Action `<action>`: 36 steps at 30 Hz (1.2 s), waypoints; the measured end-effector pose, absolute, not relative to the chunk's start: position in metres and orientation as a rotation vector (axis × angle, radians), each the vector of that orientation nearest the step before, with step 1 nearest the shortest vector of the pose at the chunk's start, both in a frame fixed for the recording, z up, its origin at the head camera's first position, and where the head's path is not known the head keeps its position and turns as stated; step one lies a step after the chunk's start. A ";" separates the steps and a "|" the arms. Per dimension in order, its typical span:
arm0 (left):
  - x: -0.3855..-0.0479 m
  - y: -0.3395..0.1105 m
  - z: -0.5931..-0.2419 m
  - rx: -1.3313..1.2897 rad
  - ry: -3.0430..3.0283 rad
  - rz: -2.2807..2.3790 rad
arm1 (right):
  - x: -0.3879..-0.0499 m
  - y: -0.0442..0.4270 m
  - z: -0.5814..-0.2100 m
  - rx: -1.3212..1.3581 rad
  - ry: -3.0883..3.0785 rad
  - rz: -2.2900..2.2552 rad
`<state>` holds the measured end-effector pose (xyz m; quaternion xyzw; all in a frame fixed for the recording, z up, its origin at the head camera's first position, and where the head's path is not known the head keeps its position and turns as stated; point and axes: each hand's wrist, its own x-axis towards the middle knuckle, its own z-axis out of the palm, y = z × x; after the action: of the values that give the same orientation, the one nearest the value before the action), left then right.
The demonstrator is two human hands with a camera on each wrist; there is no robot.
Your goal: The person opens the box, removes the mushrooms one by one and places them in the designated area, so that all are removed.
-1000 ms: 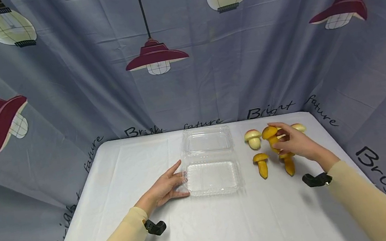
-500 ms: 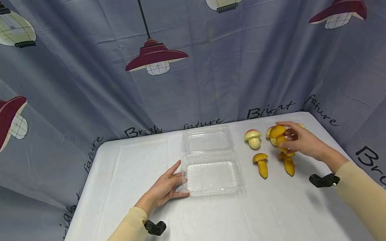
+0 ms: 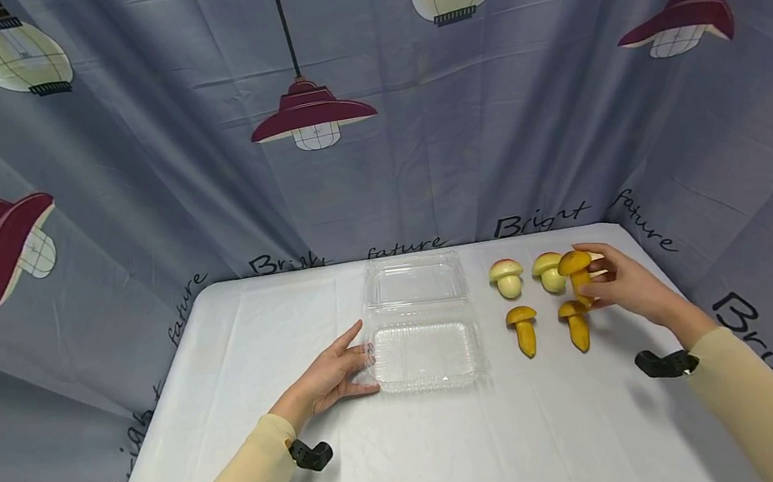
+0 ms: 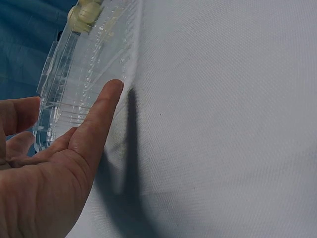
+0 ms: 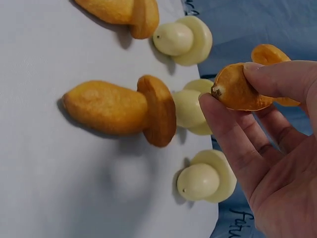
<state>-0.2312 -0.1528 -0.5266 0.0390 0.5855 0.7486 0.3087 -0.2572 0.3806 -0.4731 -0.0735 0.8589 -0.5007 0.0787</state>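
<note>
My right hand (image 3: 629, 288) pinches the stem of a yellow toy-like mushroom (image 5: 237, 88) between thumb and fingers, lifted above the table. Below it lie two more yellow mushrooms (image 3: 525, 330), in a row nearer to me. Behind them are pale mushrooms with a reddish tinge on the cap (image 3: 507, 278); one of these (image 5: 200, 181) is mostly covered by my hand in the head view. An unfolded clear plastic clamshell box (image 3: 431, 386) lies mid-table, its lid (image 3: 414, 283) away from me. Against its left side my left hand (image 3: 332, 378) rests, fingers extended and touching the wall.
The table (image 3: 423, 471) has a white cloth over it. A grey-blue curtain (image 3: 379, 192) printed with lamps and lettering surrounds its back and sides. A black wrist camera (image 3: 312, 455) is strapped on each sleeve.
Holding the yellow mushroom, my right hand has moved to the right, uncovering a pale mushroom in the back row. My left hand and the box have stayed put.
</note>
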 end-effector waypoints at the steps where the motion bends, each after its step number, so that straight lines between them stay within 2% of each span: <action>1: -0.231 -0.153 -0.527 0.104 1.549 1.978 | -0.256 0.382 -0.473 -0.219 2.572 -1.501; 36: -0.231 -0.152 -0.527 0.096 1.563 1.990 | -0.244 0.418 -0.486 -0.060 2.585 -1.471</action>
<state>-0.2312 -0.1522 -0.5275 0.0361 0.5889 0.7496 0.3001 -0.2440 0.4177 -0.4858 -0.0200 0.8660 -0.4926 0.0832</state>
